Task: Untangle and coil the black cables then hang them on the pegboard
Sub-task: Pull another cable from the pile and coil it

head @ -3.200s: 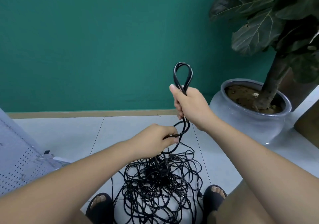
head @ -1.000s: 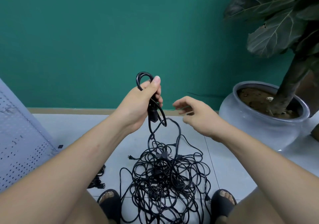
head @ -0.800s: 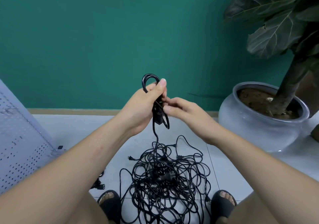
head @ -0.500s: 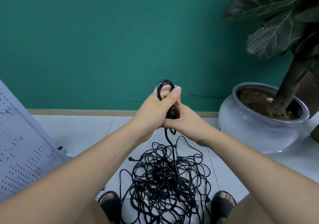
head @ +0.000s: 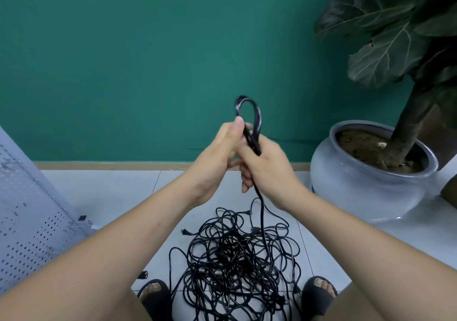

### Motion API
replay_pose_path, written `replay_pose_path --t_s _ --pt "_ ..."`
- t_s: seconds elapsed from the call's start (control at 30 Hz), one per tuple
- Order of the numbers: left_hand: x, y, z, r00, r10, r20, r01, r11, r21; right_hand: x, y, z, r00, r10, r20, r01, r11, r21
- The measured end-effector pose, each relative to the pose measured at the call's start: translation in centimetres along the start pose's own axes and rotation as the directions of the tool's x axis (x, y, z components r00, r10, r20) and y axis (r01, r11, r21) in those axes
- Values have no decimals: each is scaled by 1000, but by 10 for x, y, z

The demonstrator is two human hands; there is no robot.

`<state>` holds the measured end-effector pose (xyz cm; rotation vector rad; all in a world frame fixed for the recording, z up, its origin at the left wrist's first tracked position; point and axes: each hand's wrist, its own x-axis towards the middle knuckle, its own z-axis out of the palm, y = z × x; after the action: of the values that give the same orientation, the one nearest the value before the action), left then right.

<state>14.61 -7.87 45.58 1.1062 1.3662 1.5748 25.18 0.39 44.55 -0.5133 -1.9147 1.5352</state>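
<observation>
A small coil of black cable (head: pixel 257 120) stands up in a loop above both hands. My right hand (head: pixel 268 165) grips the coil's lower part, fingers curled round it. Pressed close against it from the left, my left hand (head: pixel 217 156) has its thumb up on the coil. One strand (head: pixel 261 212) hangs from the hands down into a big tangle of black cables (head: pixel 235 263) on the tiled floor between my feet. The grey pegboard (head: pixel 27 224) leans at the left edge.
A large grey pot (head: pixel 366 197) with a broad-leaved plant stands on the floor at the right, close to my right arm. A green wall runs behind. My sandalled feet (head: pixel 154 296) flank the tangle. A small black plug (head: pixel 143 275) lies by the left foot.
The hands have risen slightly with the coil. My right hand has closed round the coil, whose loop stands taller; earlier the left hand alone held it.
</observation>
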Motion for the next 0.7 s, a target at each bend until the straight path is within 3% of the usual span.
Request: replay_pose_path --t_s 0.1,0.2,0.3,0.37,0.5,0.6,0.7 --pt "-3 -23 1 979 -149 140 150 989 2 8 -6 -17 994 39 -100 -28 994 107" --pt "-10 -51 11 893 -347 285 312 936 161 13 -8 -31 978 88 -190 -52 981 186" --pt "-21 -70 26 812 -488 320 399 864 305 14 -9 -38 965 134 -223 -71 960 271" --pt "-28 -78 35 790 -540 290 430 826 365 15 -9 -40 961 147 -233 -71 949 306" --pt "-39 -89 42 828 -493 267 347 825 446 16 -10 -42 948 149 -282 -52 945 323" --pt "-42 -84 44 850 -459 259 258 791 555 19 -5 -47 924 77 -374 -1 980 199" --pt "-46 -67 49 900 -392 191 123 648 751 23 3 -55 886 -178 -428 81 968 -236"
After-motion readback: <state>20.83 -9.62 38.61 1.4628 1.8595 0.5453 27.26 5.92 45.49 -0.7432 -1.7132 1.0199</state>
